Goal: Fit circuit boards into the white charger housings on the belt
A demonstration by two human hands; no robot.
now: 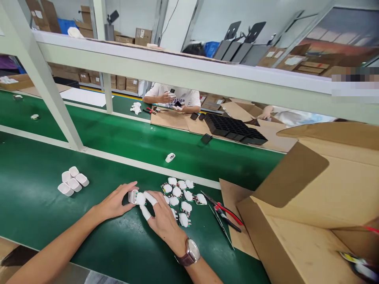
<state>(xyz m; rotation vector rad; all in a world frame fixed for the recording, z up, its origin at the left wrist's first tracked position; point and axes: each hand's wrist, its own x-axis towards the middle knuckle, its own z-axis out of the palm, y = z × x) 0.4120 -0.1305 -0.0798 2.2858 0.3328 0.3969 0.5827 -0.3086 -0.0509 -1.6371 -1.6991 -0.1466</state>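
Shelves of cardboard cartons line the far side of our workroom, beyond a pale metal frame that spans our green tabletop. At our left, a tight cluster of white casings sits on the green surface, openings facing up. Next comes our left hand, its thumb and fingers closed narrowly around a single white casing whose open end faces right. At that opening we see a white-topped circuit board, pinched by our right hand; how far it sits inside, we cannot tell. Two digits of this hand wear white covers, and a watch circles the wrist. Just beyond, on the green belt, lies one white piece, and across from us a co-worker holds small dark items. Beside our right hand spreads a group of similar boards, some partly hidden behind it. Farther right, red-and-black pliers and a slim metal tool lie near each other, the pliers' handles reaching over a cardboard sheet. A black compartment tray stands on the far side, and an open cardboard box fills our right.
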